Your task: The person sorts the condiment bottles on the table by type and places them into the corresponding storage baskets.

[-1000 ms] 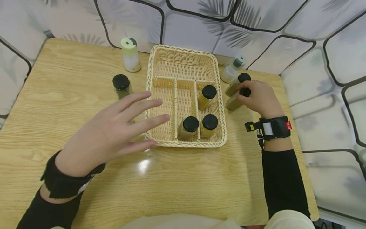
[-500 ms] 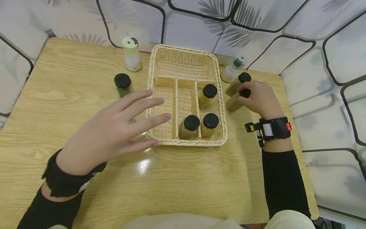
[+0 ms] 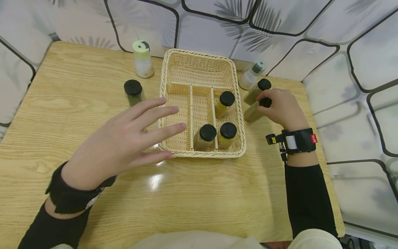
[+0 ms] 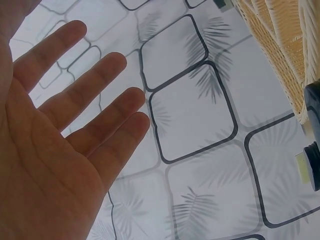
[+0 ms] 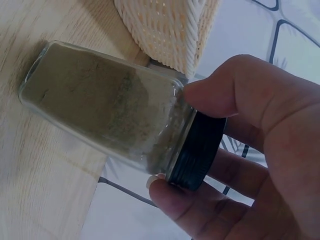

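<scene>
In the head view, my right hand (image 3: 284, 107) pinches the black lid of a square glass spice jar (image 3: 252, 113) just right of the wicker basket (image 3: 202, 155). Up close in the right wrist view, this spice jar (image 5: 105, 100) contains grey-brown powder, and thumb and fingertips sit around its lid and neck. A similar jar (image 3: 253, 95) stands right behind it. My left hand (image 3: 118, 145) is held palm down with fingers spread above the basket's left edge, holding nothing. It partly hides a black-lidded jar (image 3: 133, 89) with greenish contents.
Inside the divided basket, two yellow-filled jars (image 3: 224, 103) stand in the right compartment and a brownish one (image 3: 205, 136) in the middle. Behind are a green-capped white bottle (image 3: 143, 64) and a clear bottle (image 3: 248, 79). A patterned covering (image 3: 205, 31) borders the wooden table (image 3: 186, 197).
</scene>
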Demonstrator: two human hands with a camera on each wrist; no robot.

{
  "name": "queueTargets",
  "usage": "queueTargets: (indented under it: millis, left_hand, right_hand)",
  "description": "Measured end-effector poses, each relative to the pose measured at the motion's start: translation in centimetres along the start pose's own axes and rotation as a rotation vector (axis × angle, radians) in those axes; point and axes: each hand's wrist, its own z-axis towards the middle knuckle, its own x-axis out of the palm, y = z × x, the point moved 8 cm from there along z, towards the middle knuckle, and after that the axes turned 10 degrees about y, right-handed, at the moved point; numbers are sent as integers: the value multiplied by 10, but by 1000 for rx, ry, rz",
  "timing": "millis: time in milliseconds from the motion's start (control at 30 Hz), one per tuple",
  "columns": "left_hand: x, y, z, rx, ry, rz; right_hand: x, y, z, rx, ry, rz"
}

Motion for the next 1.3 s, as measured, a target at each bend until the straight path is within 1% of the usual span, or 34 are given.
queueTargets:
  millis: [267,600,900,1067,1200,1300]
  left_hand:
    - [1,0,0,0,4,-2]
    - [0,0,0,-4,7,-4]
    - [0,-1,0,0,-4,-1]
    - [-1,-1,0,-1,-1,0]
    - [0,0,0,-8,16,6]
    - [0,-1,1,-2,6,8]
  right_hand:
    - [-1,2,-2,-13,-11,-10]
    - [-7,11,-7,-38,-32,-26]
    - [-16,24,-13,-77,-67,-30]
    - [-22,33,-18,-93,-72,-38]
    - [-29,42,-24,-112,-89,-40]
    - [-33,48,-27,-122,-108,-44]
